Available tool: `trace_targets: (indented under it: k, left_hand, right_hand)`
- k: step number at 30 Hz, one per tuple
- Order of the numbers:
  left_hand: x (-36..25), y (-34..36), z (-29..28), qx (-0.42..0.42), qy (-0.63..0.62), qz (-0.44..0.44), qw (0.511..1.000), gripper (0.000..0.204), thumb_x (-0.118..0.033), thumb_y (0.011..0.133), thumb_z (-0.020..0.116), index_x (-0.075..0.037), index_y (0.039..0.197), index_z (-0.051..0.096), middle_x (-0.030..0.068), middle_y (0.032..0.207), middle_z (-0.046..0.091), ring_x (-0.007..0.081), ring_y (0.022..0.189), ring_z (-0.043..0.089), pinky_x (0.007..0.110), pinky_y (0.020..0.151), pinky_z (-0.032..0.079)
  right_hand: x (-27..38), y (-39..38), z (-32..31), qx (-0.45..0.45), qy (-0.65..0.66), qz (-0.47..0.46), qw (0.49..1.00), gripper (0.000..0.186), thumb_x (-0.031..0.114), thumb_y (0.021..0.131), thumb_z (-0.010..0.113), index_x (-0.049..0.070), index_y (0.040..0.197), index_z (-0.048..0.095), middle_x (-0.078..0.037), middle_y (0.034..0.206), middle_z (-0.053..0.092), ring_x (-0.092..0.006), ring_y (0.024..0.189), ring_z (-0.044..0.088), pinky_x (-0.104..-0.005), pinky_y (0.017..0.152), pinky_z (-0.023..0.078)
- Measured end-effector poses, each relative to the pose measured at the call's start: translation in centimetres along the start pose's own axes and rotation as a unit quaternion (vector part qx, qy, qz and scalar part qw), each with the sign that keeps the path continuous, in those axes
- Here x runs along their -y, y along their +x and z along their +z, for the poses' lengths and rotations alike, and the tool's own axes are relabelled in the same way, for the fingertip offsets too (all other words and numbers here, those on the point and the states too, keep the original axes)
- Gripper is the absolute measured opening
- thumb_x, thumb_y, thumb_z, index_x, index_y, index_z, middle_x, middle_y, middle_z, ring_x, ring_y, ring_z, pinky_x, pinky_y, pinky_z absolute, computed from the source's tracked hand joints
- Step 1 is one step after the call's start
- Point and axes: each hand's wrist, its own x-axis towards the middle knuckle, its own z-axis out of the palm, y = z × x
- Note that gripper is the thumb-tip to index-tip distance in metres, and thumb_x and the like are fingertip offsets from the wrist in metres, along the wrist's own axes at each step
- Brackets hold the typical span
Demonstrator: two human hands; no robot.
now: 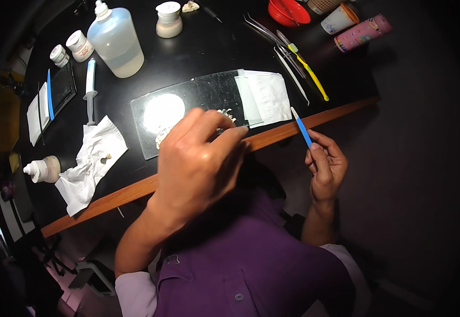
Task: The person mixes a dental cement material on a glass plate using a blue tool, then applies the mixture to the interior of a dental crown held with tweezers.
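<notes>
My left hand (pixel 201 158) is raised over the near edge of a dark glass slab (pixel 203 87), its fingers curled and closed. What the fingertips hold, if anything, is hidden. White paste-like material (pixel 224 113) lies on the slab, partly covered by this hand. A bright round glare also shows on the glass. At the table's edge, my right hand (pixel 327 166) is closed around a slim blue-handled tool (pixel 302 131). Its pale, narrow tip points up toward a folded white tissue (pixel 272 98) at the slab's right end.
Metal tweezers (pixel 264 30), a yellow toothbrush (pixel 310 71) and a red bowl (pixel 288 13) lie at the far right. Leftward stand a large plastic bottle (pixel 116 45), a lidded jar (pixel 168 21), a syringe (pixel 90 87) and crumpled tissue (pixel 95 156). A wooden edge (pixel 127 192) borders the table.
</notes>
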Motion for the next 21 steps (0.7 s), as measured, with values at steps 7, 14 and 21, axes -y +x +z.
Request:
trace_targets:
  k: [7,14,21]
  left_hand:
    - [-0.3,4.8,5.2,0.122,0.039,0.009,0.992,0.020,-0.017,0.082,0.086,-0.005,0.098,0.083,0.0100,0.098,0.075,0.0310,0.092,0.070,0.044,0.083,0.056]
    - [0.3,6.5,7.7,0.161,0.060,0.005,0.985,0.012,-0.013,0.084,0.082,-0.005,0.092,0.083,0.0128,0.091,0.075,0.0332,0.085,0.072,0.045,0.085,0.057]
    - [0.1,7.0,7.3,0.178,0.015,-0.070,0.982,0.008,-0.008,0.083,0.081,-0.002,0.089,0.081,0.0140,0.091,0.074,0.0340,0.084,0.072,0.046,0.084,0.056]
  right_hand:
    - [-1.3,0.3,-1.9,0.009,0.023,0.015,1.000,0.025,0.001,0.103,0.064,-0.005,0.125,0.075,-0.001,0.076,0.065,-0.0006,0.062,0.051,-0.0172,0.056,0.032]
    - [-1.4,0.7,-3.1,0.032,0.021,0.049,0.998,0.022,0.000,0.102,0.064,-0.006,0.118,0.077,0.000,0.077,0.068,-0.0034,0.064,0.057,-0.0183,0.058,0.041]
    - [-0.9,0.7,-3.0,0.067,0.010,0.049,0.997,0.022,-0.001,0.101,0.062,-0.009,0.116,0.077,-0.002,0.075,0.067,-0.0018,0.063,0.053,-0.0179,0.057,0.037]
